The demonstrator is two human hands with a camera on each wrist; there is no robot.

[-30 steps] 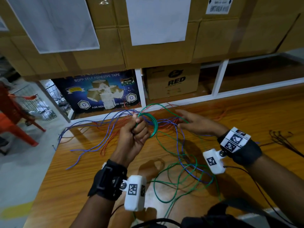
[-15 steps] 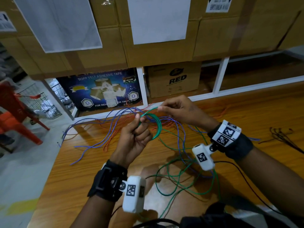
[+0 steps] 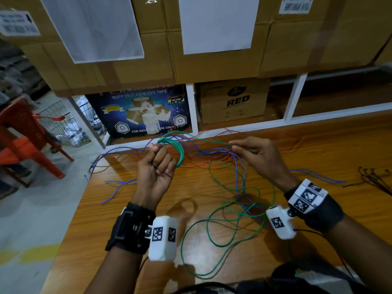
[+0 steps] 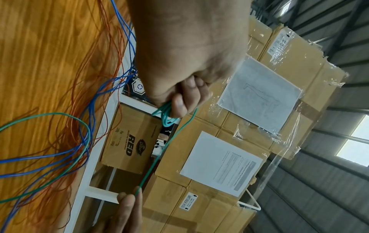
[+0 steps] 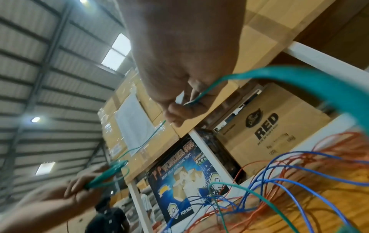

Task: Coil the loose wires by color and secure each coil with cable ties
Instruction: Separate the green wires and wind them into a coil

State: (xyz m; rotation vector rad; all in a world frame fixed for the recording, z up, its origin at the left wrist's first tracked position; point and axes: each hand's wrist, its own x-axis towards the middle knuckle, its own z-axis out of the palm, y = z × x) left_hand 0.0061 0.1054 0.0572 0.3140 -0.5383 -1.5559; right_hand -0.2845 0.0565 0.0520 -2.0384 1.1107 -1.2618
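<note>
The green coil is up in the air above the wooden table, held tight in the left hand. Just to the right of the coil, the right hand pinches the same green wire, pulled straight. Loose green wire lies on the table near the coil, with blue wires and red wires. I think the green winding is partway done. Next, bring the wire round the coil again.

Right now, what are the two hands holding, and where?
The left hand grips the green coil at its near side. The right hand pinches the same green wire's straight run leading off the coil.
</note>
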